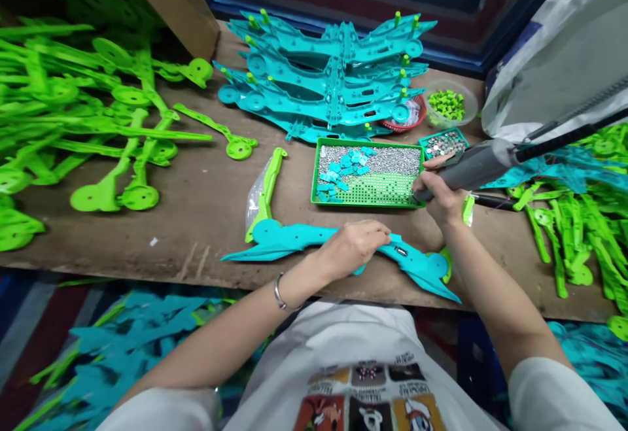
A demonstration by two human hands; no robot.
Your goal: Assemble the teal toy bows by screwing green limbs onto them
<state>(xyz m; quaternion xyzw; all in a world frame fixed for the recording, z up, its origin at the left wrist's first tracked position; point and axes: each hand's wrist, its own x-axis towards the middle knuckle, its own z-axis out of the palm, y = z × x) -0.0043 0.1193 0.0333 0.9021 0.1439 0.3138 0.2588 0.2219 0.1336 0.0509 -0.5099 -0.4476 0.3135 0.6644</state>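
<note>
A long curved blue plastic part lies across the front of the table, its ends pointing left and right. Over its middle, my left hand is closed with fingertips together, touching the part; what lies under the fingers is hidden. My right hand grips a grey electric screwdriver, tilted, its tip end near the right rim of a green tray. That tray holds many small silver screws and small blue plastic pieces. Left of it, a green plastic arm with clear film touches the blue part.
Stacked blue parts with green pegs stand at the back. Piled green arms cover the left side, with more green pieces at right. A bowl of green pieces, a red basket and a small teal tray stand behind the screwdriver.
</note>
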